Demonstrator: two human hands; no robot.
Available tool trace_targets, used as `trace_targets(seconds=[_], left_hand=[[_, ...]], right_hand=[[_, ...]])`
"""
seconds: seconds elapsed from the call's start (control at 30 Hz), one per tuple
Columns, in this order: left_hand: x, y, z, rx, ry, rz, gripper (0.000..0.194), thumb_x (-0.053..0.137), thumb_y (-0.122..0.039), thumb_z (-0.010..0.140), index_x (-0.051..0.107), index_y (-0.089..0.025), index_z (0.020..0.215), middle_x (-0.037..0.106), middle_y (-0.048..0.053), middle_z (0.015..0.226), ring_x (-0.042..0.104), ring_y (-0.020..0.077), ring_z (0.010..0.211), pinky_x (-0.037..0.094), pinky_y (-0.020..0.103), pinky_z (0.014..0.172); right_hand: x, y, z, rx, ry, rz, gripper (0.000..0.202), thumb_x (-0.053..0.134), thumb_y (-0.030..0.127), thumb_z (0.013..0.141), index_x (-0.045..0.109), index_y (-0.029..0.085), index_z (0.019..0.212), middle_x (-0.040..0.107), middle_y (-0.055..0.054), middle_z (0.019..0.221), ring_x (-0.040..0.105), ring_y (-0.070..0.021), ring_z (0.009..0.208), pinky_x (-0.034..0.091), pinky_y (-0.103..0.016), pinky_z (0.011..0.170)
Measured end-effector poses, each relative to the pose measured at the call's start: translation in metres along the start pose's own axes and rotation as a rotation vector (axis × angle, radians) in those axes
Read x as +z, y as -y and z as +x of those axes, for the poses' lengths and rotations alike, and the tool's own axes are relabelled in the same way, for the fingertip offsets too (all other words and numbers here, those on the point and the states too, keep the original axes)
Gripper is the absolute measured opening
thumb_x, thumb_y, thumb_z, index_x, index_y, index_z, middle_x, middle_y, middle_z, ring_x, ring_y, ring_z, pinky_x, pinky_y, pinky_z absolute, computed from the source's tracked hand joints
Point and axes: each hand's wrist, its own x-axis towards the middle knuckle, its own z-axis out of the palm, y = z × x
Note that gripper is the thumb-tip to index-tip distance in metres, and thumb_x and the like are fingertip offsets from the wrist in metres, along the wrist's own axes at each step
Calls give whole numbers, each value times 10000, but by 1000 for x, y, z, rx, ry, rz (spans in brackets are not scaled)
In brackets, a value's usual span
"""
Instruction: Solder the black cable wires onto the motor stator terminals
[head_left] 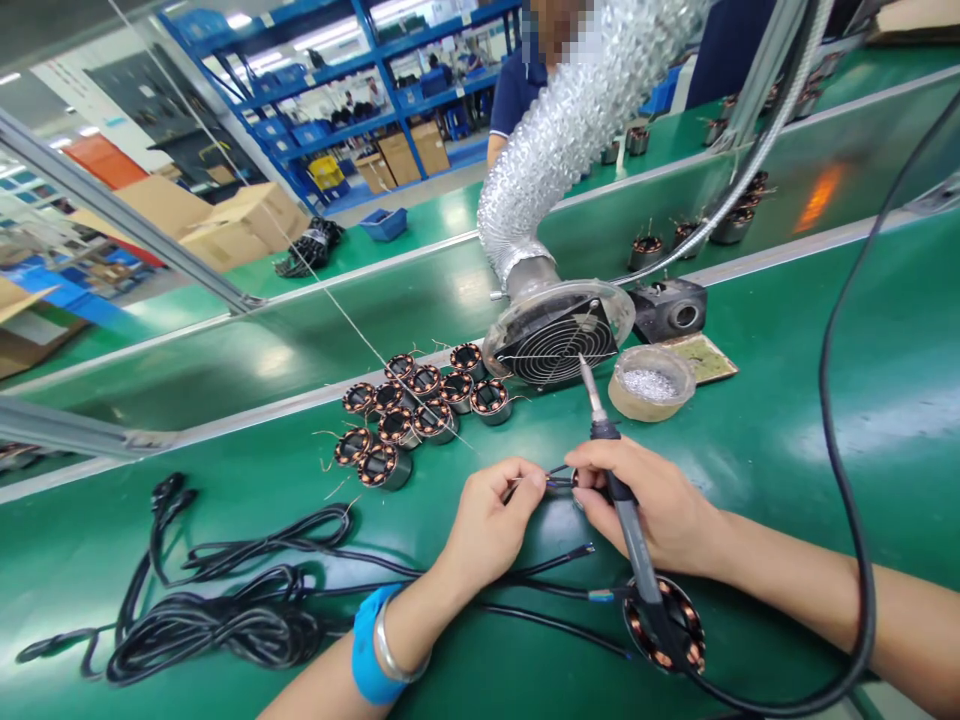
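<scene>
My left hand (495, 515) pinches thin dark wires (556, 481) at its fingertips. My right hand (660, 500) is closed around a soldering iron (634, 530), whose tip points up and away toward the fan grille. The right thumb and forefinger also meet at the other end of those wires, beside a small round part mostly hidden by the fingers. Below the right hand lies a stator with copper windings (694, 630), partly covered by the iron's handle and cord. Black power cables (277, 610) with stripped ends run under my left forearm.
Several wound stators (382, 465) stand in a cluster at the back left. A fume extractor (559, 345) with a silver duct (525, 190), a bowl of metal shavings (649, 385) and a dark block (671, 308) stand behind my hands. The iron's cord (825, 380) loops at right. A person is across the bench.
</scene>
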Motion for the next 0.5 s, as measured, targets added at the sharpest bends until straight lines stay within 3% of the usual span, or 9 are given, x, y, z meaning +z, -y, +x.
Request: trace_targets(seconds=[0.3,0.4,0.5], left_hand=[[2,-7,-3,43,32,94,261,558,-325,896,732,-160,792,676,7,707,540,131,644,394,213,603],[4,-9,-5,78,24,126,246,546,-290,897,742,-167,815,702,11,725,568,133,643,407,215,605],[7,-8,-9,132,-26,191,246,538,-275,906,749,-174,829,714,17,734,594,142,655,428,228,632]], right_hand=[[1,1,-3,-62,-25,-69,319,551,75,885,507,217,1167,631,1,834,600,-143,692,549,-272,661],[-1,1,-1,-37,-49,-125,330,593,118,883,510,216,1186,666,-30,923,627,-157,735,564,-295,679],[-4,2,3,-30,13,-145,330,575,127,897,519,218,1209,691,-51,989,658,-175,794,575,-324,723]])
